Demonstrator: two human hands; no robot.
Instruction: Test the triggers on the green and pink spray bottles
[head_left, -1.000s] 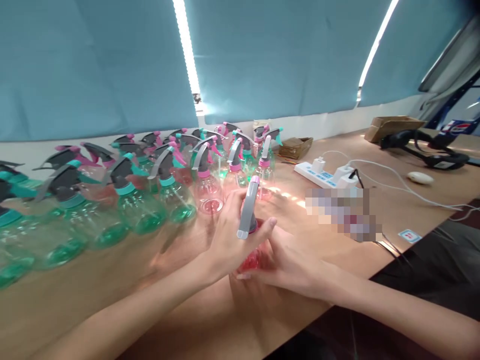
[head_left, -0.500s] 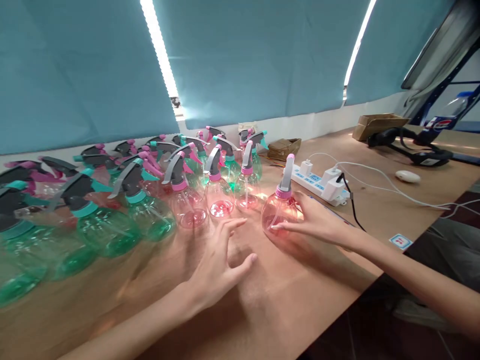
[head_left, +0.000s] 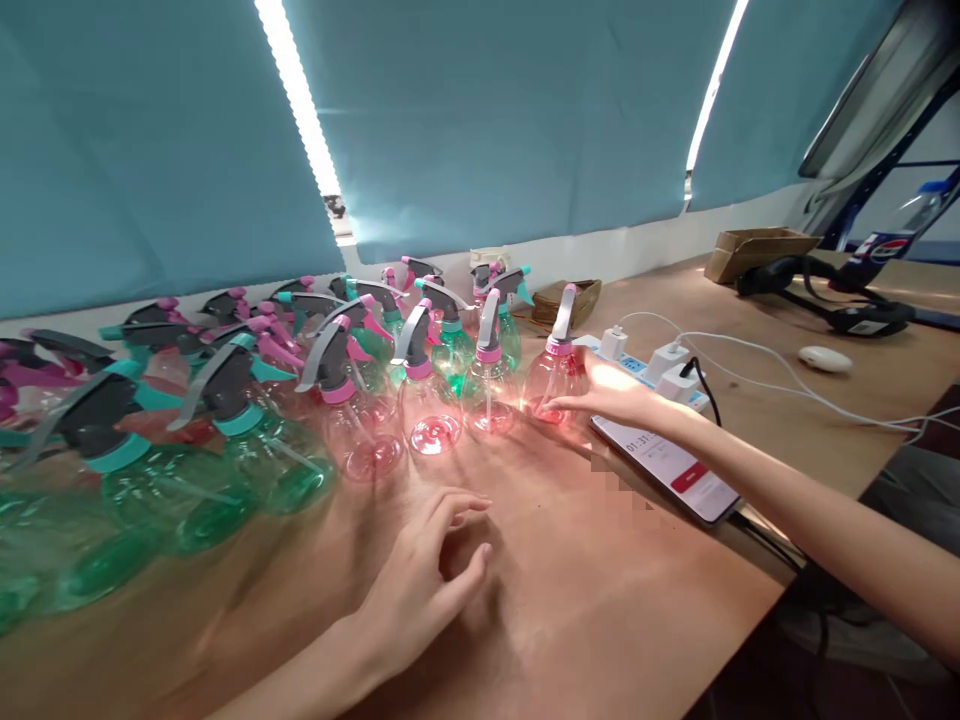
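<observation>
My right hand is wrapped round the body of a clear pink spray bottle with a grey trigger head and pink collar. That bottle stands upright at the right end of a row, beside another pink spray bottle. Further left come more pink bottles, one of them a spray bottle with light shining through its base. My left hand hovers low over the brown tabletop, fingers curved and apart, holding nothing. Green spray bottles with turquoise collars fill the left side.
A lit phone lies under my right forearm. Behind it sits a power strip with white chargers and cables. Further right are a white mouse, a black headset, a cardboard box and a cola bottle.
My right hand has moved the pink spray bottle back, nearer the row, uncovering the phone. My left hand has dropped slightly towards me. The view has shifted a little.
</observation>
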